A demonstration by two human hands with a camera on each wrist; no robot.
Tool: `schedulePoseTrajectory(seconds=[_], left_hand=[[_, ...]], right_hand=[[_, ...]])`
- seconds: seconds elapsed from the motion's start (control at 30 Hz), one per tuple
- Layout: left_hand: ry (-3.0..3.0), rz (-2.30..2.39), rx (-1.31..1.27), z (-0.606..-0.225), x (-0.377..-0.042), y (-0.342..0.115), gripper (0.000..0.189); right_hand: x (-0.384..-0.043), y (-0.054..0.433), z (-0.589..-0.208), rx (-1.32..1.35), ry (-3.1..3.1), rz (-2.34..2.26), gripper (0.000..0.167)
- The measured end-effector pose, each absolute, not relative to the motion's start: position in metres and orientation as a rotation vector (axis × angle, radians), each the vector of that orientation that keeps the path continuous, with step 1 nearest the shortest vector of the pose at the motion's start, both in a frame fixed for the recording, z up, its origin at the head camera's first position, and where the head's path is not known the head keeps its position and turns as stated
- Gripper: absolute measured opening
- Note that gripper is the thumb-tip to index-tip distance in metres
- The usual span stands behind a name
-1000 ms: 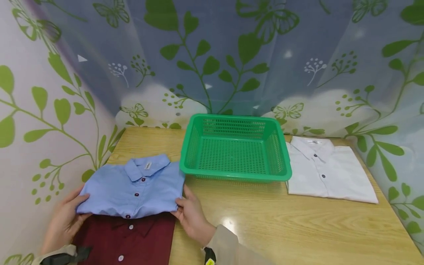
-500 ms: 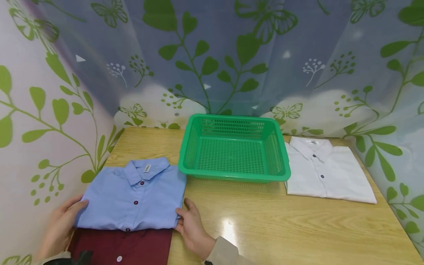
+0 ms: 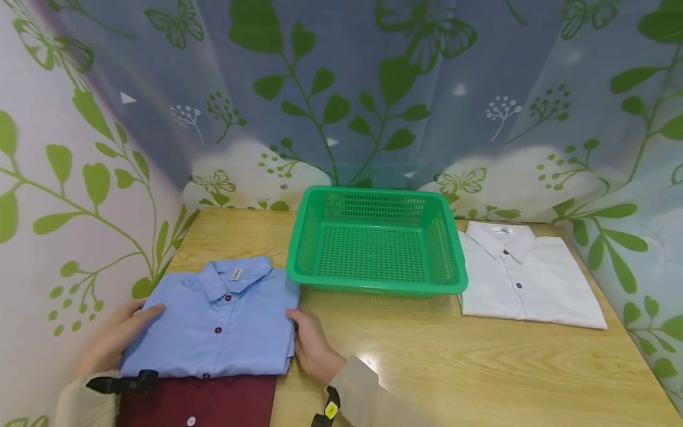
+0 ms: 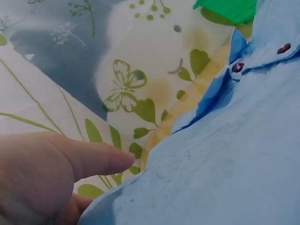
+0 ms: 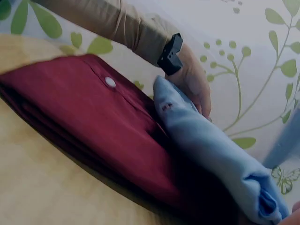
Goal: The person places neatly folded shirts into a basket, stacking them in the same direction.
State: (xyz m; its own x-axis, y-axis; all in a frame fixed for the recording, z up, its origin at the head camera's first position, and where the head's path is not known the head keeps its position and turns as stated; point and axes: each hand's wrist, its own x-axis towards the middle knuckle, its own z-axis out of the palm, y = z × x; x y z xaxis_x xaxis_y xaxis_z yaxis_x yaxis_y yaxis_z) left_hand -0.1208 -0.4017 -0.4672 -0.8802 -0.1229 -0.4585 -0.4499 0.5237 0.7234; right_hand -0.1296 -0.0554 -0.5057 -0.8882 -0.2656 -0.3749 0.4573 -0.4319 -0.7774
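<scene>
A folded light blue button-up shirt (image 3: 245,338) lies at the left of the table, overlapping the upper part of a folded maroon shirt (image 3: 235,403). My left hand (image 3: 114,338) is at the blue shirt's left edge; its thumb reaches over the fabric. In the left wrist view that hand's extended thumb (image 4: 103,159) shows beside the cloth, with other fingers mostly hidden. At the opposite edge is my right hand (image 3: 315,347), thumb at the border and fingers along the side. The right wrist view shows the blue shirt's thick front fold (image 5: 211,145) against the maroon shirt.
A green plastic basket (image 3: 376,287) stands at the back middle, close to the blue shirt's upper right corner. Right of it lies a folded white shirt (image 3: 539,284). Wooden table surface (image 3: 427,362) extends in front of the basket. Patterned curtains (image 3: 352,89) enclose the back and sides.
The blue shirt has come down toward me and settled flatter, covering more of the maroon shirt. Both hands have loosened from its lower corners and slid up along its side edges.
</scene>
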Motion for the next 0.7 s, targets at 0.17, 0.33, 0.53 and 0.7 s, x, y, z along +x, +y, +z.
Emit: schedulePoseTrajectory(seconds=[0.17,0.33,0.53,0.7], left_hand=[[2.456,1.199,-0.416,-0.468,-0.135,-0.400,0.083],[2.422,1.185,-0.464,-0.469,-0.148,-0.400,0.094],[2.424,1.221,-0.540,-0.477,-0.151,-0.398,0.095],[2.369,1.261,-0.566,-0.483,-0.150,-0.399,0.099]], right_hand=[[-0.142,-0.060,-0.508,0.266,1.346,-2.295,0.060],[-0.150,-0.062,-0.511,0.267,1.362,-2.248,0.064],[-0.155,-0.065,-0.515,0.280,1.334,-2.227,0.065],[-0.157,-0.067,-0.517,0.272,1.294,-2.192,0.062]])
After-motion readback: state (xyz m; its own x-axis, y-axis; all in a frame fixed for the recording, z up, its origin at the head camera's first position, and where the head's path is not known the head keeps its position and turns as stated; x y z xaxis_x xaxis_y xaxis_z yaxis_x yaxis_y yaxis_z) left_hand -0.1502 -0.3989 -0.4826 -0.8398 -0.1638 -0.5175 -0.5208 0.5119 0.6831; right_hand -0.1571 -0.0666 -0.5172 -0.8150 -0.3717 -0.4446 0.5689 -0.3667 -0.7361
